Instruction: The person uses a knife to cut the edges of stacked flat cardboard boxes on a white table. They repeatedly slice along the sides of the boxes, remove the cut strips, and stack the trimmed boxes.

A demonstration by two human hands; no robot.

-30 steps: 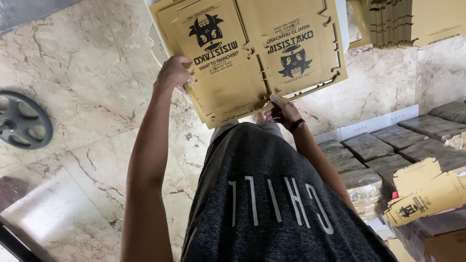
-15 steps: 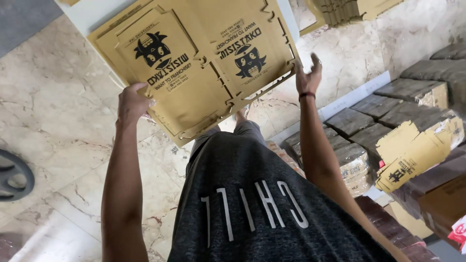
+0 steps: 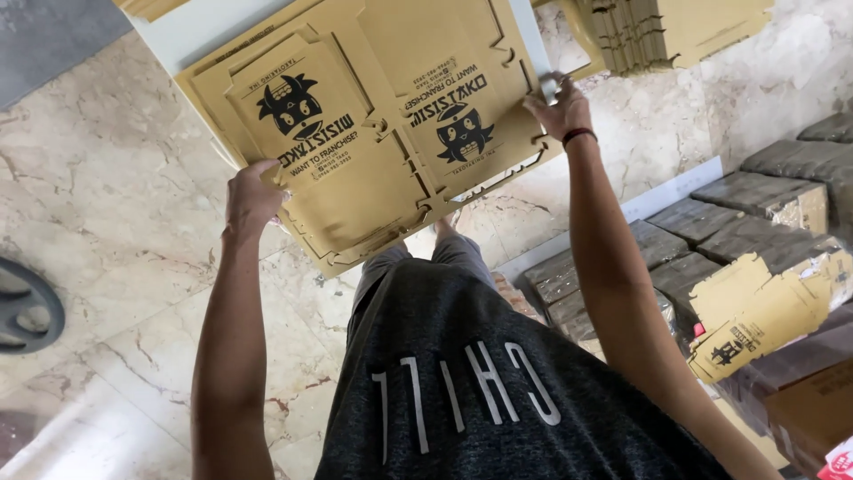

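A flat, die-cut brown cardboard box blank (image 3: 382, 133) with black printed figures lies on a white table top (image 3: 191, 36) in front of me. My left hand (image 3: 251, 196) grips its near left edge. My right hand (image 3: 560, 107), with a dark band at the wrist, holds the blank's right edge near the table's side. Part of the blank overhangs the table toward me. Below it I see my dark grey shirt (image 3: 480, 382) and one foot on the floor.
The floor (image 3: 98, 204) is beige marble. Wrapped bundles of flat packs (image 3: 711, 231) lie stacked at the right, with a torn brown carton (image 3: 764, 311) on them. A stack of flat cardboard (image 3: 675, 31) stands at the upper right. A dark round base (image 3: 27, 311) sits at the left.
The blank has slid to the left and flatter onto the table. My right hand has moved from its near edge out to its right edge; my left hand has stayed on the left edge.
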